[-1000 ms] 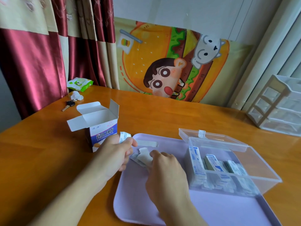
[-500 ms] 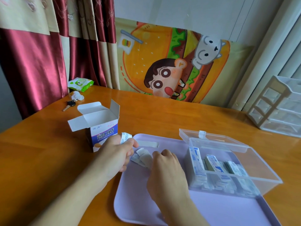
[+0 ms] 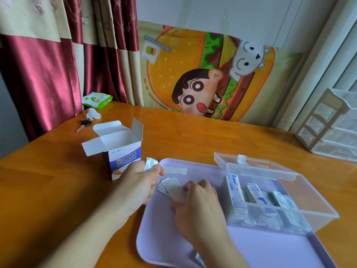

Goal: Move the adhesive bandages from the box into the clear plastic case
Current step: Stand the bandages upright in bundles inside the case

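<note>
A key (image 3: 85,124) and a green pack (image 3: 97,97) lie far back on the left of the wooden table (image 3: 193,140). The bandage box (image 3: 119,149) stands open, just left of the purple tray (image 3: 270,252). The left hand (image 3: 139,184) curls around a small bunch of bandages (image 3: 150,163). The right hand (image 3: 197,207) pinches a few loose bandages (image 3: 172,188) on the tray. On the right, the clear case (image 3: 289,190) sits open on the tray with many bandages inside.

Soft daylight (wide-angle bowing at edges)
</note>
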`<action>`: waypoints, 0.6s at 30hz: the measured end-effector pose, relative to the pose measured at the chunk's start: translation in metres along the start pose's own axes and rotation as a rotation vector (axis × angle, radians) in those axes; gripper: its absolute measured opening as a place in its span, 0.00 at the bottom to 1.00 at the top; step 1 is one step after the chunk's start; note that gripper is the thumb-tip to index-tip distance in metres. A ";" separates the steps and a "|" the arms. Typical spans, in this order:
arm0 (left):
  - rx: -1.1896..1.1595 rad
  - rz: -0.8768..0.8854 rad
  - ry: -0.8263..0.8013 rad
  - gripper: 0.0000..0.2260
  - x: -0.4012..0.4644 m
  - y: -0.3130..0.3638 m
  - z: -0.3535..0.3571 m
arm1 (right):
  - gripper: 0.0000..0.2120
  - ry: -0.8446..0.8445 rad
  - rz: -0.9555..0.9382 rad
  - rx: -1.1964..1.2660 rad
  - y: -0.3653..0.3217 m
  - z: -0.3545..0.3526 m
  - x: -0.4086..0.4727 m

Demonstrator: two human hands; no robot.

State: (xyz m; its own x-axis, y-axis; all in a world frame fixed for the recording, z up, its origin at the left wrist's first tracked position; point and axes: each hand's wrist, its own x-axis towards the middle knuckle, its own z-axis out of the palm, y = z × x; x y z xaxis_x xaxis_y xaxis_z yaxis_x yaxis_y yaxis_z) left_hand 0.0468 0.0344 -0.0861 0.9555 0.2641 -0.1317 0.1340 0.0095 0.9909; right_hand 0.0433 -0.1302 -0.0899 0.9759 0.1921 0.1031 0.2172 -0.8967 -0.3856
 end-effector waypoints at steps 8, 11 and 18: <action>0.003 -0.015 0.002 0.09 0.002 0.000 -0.001 | 0.04 0.055 0.055 0.246 0.004 0.003 0.006; -0.007 0.017 0.022 0.10 -0.004 0.003 0.000 | 0.07 0.134 0.026 0.294 0.002 -0.006 0.005; -0.082 0.061 -0.204 0.22 -0.027 0.016 0.008 | 0.12 0.530 -0.302 0.356 -0.006 -0.006 -0.001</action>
State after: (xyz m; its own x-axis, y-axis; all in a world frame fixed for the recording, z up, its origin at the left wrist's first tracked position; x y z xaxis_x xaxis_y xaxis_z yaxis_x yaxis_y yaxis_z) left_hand 0.0257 0.0197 -0.0667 0.9957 0.0658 -0.0655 0.0602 0.0801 0.9950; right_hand 0.0406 -0.1272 -0.0822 0.7515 0.1102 0.6505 0.5579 -0.6324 -0.5374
